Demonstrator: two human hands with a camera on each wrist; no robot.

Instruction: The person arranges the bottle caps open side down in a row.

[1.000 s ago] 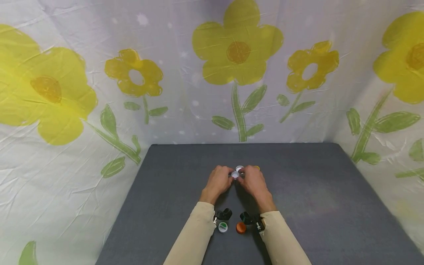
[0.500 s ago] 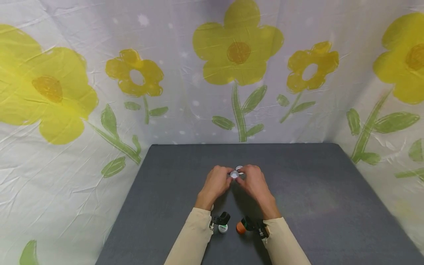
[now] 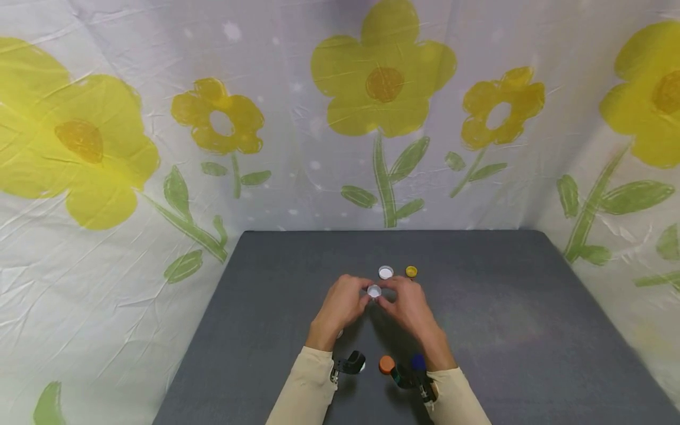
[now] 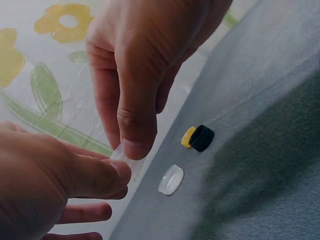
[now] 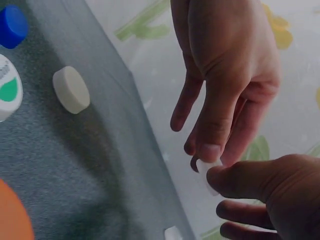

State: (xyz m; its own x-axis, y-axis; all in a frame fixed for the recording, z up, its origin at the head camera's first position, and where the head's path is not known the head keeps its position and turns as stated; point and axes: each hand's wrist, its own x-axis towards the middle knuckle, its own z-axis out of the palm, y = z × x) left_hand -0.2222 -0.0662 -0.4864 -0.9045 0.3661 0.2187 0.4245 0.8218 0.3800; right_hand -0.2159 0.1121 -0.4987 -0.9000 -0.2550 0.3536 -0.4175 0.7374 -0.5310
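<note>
Both hands pinch one small white, partly translucent bottle cap [image 3: 374, 291] between thumbs and fingers, its hollow side facing the head camera. My left hand [image 3: 340, 308] grips it from the left and my right hand [image 3: 408, 308] from the right. Fingers cover much of its rim; in the right wrist view only a sliver of the white cap [image 5: 206, 177] shows. Just beyond the hands, another white cap [image 3: 385, 272] lies on the table hollow side up. A yellow cap [image 3: 411, 271] lies to its right, and beside that a black cap [image 4: 201, 138] appears in the left wrist view.
Nearer the body lie an orange cap [image 3: 386, 365], a white cap with a green mark [image 5: 7, 89], a cream cap [image 5: 71, 90] and a blue cap [image 5: 13, 27]. The grey table [image 3: 255, 330] meets a flowered cloth backdrop [image 3: 297, 177] at its back and sides.
Both hands, with the cap between them, have drawn back toward the body. The white cap and yellow cap beyond them have come fully into sight.
</note>
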